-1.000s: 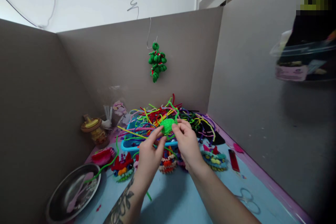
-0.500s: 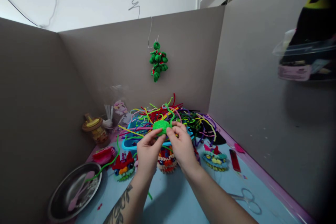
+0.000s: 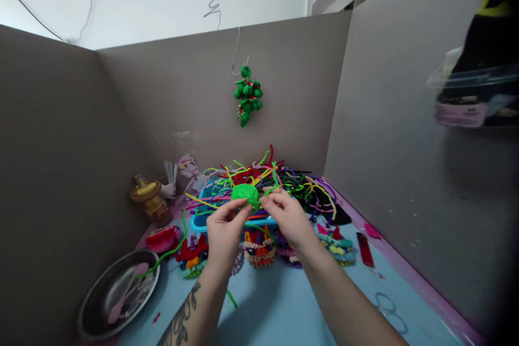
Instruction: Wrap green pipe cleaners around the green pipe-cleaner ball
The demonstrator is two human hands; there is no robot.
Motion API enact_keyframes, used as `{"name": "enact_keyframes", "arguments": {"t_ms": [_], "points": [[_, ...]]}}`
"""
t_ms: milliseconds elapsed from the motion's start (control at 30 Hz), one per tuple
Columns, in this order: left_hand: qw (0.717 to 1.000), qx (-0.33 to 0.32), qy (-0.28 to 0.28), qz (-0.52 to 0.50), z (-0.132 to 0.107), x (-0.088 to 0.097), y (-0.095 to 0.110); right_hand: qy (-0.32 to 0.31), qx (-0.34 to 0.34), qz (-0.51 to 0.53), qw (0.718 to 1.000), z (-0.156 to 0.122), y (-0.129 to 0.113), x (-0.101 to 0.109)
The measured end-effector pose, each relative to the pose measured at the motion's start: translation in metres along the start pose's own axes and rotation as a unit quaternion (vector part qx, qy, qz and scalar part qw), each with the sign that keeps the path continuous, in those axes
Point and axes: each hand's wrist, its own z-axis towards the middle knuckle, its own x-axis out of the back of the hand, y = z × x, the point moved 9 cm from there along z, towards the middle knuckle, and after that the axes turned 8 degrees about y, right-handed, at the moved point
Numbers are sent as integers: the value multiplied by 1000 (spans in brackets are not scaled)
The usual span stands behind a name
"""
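A rounded bright green piece of wound pipe cleaner (image 3: 245, 193) is held up in front of the bin. My left hand (image 3: 227, 227) pinches its lower edge between thumb and fingers. At its right side, my right hand (image 3: 288, 219) is closed with thumb and fingertips on a loose green pipe cleaner end (image 3: 275, 175), which curls upward. Behind both hands a blue bin (image 3: 198, 221) overflows with pipe cleaners in many colours. Several finished fuzzy pieces, one of them an orange and cream figure (image 3: 259, 248), stand just beyond my wrists, partly hidden.
On the left lie a metal bowl (image 3: 87, 313) with a pink spoon (image 3: 128, 292) and a lidded jar (image 3: 154, 203). Scissors (image 3: 391, 313) and a red strip (image 3: 365, 250) lie right. A green ornament (image 3: 248, 96) hangs on the back partition (image 3: 170, 86); grey panels enclose three sides.
My hands have drawn slightly apart, and the green piece is tipped to show more of its round face. The loose green end has swung right. The whole view has shifted a little.
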Motion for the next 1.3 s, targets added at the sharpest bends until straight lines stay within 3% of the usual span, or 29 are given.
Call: {"name": "enact_keyframes", "arguments": {"t_ms": [67, 133, 300, 433, 633, 833, 967, 1300], "points": [[1000, 3, 6, -2, 3, 3, -1, 18, -10, 8, 1000, 9, 3, 19], [1000, 9, 5, -12, 5, 4, -2, 81, -17, -10, 997, 16, 6, 47], [993, 86, -46, -65, 11, -1, -7, 134, 124, -126, 975, 18, -17, 81], [974, 171, -113, -102, 8, -12, -11, 102, 206, -190, 954, 14, -28, 78], [965, 196, -141, -106, 4, -15, -13, 75, 217, -212, 950, 20, -13, 77], [965, 199, -119, -120, 12, -6, -12, 29, 190, -183, 964, 24, -4, 75], [974, 175, -70, -128, 23, 6, -10, 39, 165, -143, 975, 26, -4, 79], [975, 168, -27, -146, 39, 21, -22, -33, 136, -28, 990, 16, -20, 76]]}}
